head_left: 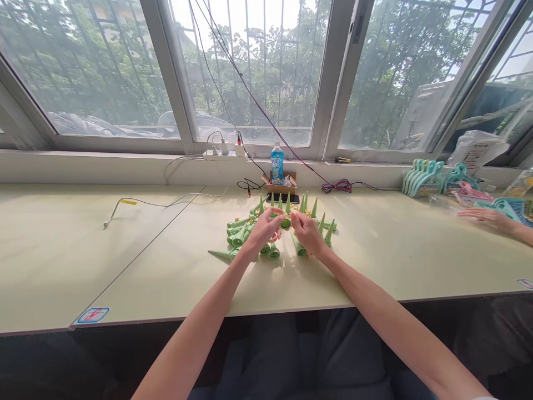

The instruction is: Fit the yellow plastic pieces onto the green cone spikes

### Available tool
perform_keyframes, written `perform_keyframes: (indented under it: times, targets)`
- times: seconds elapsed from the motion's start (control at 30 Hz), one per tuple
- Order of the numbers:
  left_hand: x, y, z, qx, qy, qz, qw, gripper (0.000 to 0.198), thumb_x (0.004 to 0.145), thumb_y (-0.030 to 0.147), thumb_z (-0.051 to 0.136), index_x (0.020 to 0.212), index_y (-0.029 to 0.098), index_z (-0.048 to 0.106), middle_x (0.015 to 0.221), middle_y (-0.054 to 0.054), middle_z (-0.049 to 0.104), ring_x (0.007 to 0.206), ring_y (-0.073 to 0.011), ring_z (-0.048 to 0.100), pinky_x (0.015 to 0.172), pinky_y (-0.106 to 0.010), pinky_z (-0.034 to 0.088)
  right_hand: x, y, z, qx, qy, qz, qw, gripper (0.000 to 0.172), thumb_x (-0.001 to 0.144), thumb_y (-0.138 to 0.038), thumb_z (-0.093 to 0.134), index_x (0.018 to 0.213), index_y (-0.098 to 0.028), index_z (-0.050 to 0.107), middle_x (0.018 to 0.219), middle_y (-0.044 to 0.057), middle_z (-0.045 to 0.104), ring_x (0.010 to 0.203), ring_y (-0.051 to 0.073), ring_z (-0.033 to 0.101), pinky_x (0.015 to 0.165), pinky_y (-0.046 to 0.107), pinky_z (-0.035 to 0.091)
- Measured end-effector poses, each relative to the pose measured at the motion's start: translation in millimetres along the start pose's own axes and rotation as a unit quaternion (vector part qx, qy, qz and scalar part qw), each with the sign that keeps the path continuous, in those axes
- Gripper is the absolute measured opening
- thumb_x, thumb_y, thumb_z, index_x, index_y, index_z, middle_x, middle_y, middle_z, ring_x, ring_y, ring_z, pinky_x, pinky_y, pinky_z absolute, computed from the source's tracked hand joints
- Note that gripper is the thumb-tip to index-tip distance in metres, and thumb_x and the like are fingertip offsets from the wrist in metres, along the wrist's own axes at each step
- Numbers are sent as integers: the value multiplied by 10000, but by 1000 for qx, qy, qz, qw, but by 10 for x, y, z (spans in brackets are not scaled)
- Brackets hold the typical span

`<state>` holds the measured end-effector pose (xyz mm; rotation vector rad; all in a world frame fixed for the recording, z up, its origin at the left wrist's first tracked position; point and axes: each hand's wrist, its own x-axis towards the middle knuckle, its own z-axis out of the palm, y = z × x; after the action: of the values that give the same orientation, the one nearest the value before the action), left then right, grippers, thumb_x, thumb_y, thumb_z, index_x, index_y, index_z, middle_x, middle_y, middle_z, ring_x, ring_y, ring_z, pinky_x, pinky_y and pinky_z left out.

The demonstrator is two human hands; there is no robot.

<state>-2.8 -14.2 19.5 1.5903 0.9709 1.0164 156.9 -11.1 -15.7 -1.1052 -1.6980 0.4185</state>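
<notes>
Both hands meet above a cluster of green plastic cones. Bent fingers on my left hand (267,226) point towards the right one, and I cannot make out what they pinch. My right hand (307,229) is closed, thumb and forefinger pressed together at the left, with its grip too small to name. Just below, between the hands, a green cone's round open end (285,223) shows. Some cones (313,208) stand point up behind the hands; others (239,238) lie on their sides at the left. Small yellow pieces are scattered among them.
Behind the cones are a dark phone (293,198) and a cardboard box (287,188) with a blue bottle (277,162). Cables (339,186) lie along the sill side. At the right, another person's hand (487,216) is near pastel hangers (425,176). A bent metal rod (114,211) lies left.
</notes>
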Motion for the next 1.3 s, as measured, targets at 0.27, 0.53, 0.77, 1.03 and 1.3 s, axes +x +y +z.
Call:
perform_keyframes:
  times: [0.27, 0.53, 0.77, 1.03, 1.3]
  targets:
    - [-11, -19, 27, 64, -4, 66, 996, 370, 866, 422, 557, 1161, 217, 468, 725, 13, 583, 499, -81, 514, 457, -186, 389, 8, 10, 4, 0, 14, -1, 1000, 491, 976, -538, 335, 620, -209, 413, 547, -18, 445, 509, 127, 383, 533, 276, 295]
    - [-8, -57, 54, 107, -3, 127, 986, 408, 855, 357, 583, 1210, 237, 421, 967, -32, 556, 524, -55, 539, 497, -203, 458, 10, 17, -3, 10, 21, 15, 1000, 501, 982, -529, 329, 601, -210, 391, 512, -29, 390, 486, 122, 355, 513, 279, 276]
    - [-14, -70, 65, 158, 8, 173, 972, 509, 840, 248, 579, 1286, 274, 335, 1072, -46, 557, 451, -4, 456, 467, -184, 427, 10, 27, 5, 12, 24, 18, 999, 495, 981, -506, 344, 593, -202, 390, 534, -23, 425, 506, 117, 374, 515, 275, 271]
    - [19, -123, 60, 207, 45, 189, 959, 510, 797, 237, 634, 1238, 243, 378, 1072, -51, 633, 443, -9, 436, 483, -183, 408, 26, 32, 12, 1, 26, 21, 999, 494, 977, -494, 347, 576, -205, 343, 514, -29, 384, 502, 114, 348, 509, 273, 259]
    - [39, -105, 65, 196, 86, 160, 964, 363, 891, 450, 540, 1157, 213, 471, 1099, -74, 643, 403, -30, 469, 425, -197, 385, 14, 4, 34, 2, 30, -1, 1000, 466, 970, -504, 371, 624, -197, 429, 566, -18, 457, 522, 114, 377, 527, 265, 286]
